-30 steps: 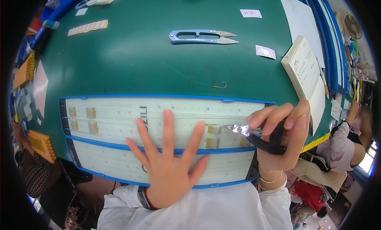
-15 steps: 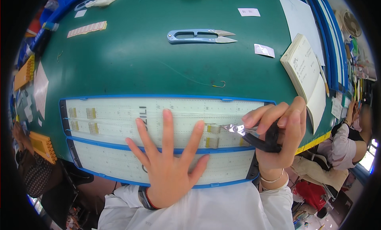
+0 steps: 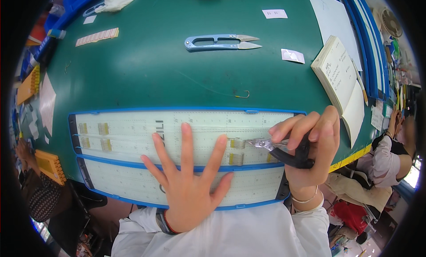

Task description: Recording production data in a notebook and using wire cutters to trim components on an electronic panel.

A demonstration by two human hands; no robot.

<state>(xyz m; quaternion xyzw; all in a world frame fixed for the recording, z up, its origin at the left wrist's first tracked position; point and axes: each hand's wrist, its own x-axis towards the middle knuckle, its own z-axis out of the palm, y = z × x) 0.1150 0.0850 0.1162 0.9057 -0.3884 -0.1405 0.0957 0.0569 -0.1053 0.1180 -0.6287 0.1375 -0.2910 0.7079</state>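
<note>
My left hand (image 3: 191, 192) lies with spread fingers across an opened long, blue-edged rig case (image 3: 128, 175) with white ruled panels, touching fine lines stretched along its far half. Pinched in my right hand (image 3: 313, 144) is a pair of small nippers (image 3: 262, 144) with black handles and metal jaws. Their tips are beside a row of gold fish hooks (image 3: 237, 143); whether they touch it I cannot tell. Nearer me sits another hook row (image 3: 236, 159). More hook rows (image 3: 103, 128) stand toward the left end of the case.
Beyond the case, a single fish hook (image 3: 243, 96) on thin line lies on the green table (image 3: 133, 75). Blue thread snips (image 3: 222, 42) rest farther back. An open notebook (image 3: 333, 73) with a pen is at right, by a yellow measuring tape (image 3: 350, 158). Other people sit at both sides.
The view has shifted slightly. The nippers' tips have edged a little left toward the hook row; my left hand stays in place on the case.
</note>
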